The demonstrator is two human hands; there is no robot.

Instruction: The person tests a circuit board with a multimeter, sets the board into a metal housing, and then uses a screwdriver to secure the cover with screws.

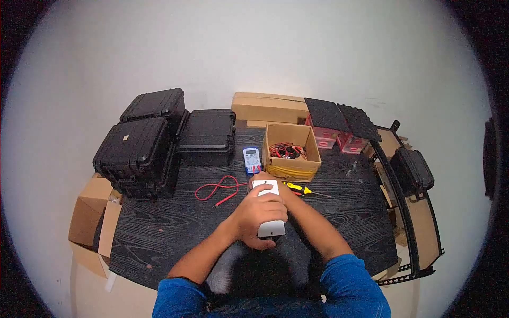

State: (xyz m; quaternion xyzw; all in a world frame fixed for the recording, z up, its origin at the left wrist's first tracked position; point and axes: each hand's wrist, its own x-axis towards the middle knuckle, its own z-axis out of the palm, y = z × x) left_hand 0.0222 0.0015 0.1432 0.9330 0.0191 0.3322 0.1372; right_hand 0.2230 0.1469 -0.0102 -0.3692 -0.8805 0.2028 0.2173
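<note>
A white oblong device (272, 228) with a small screw at each end lies in my grasp near the table's front edge. My left hand (257, 214) is wrapped across its middle. Behind its far end is my right hand (262, 179), mostly hidden, so its fingers do not show clearly. Just beyond stands a blue and white multimeter (252, 159) with red plugs in it. A red test lead (218, 185) curls on the table left of my hands. To their right lies a yellow and black screwdriver (298, 188).
An open cardboard box (292, 168) with red and black leads stands behind the screwdriver. Black hard cases (132, 143) are stacked at the left of the dark table (159, 233). Red and clear boxes (324, 133) sit back right, near a black metal frame (405, 212).
</note>
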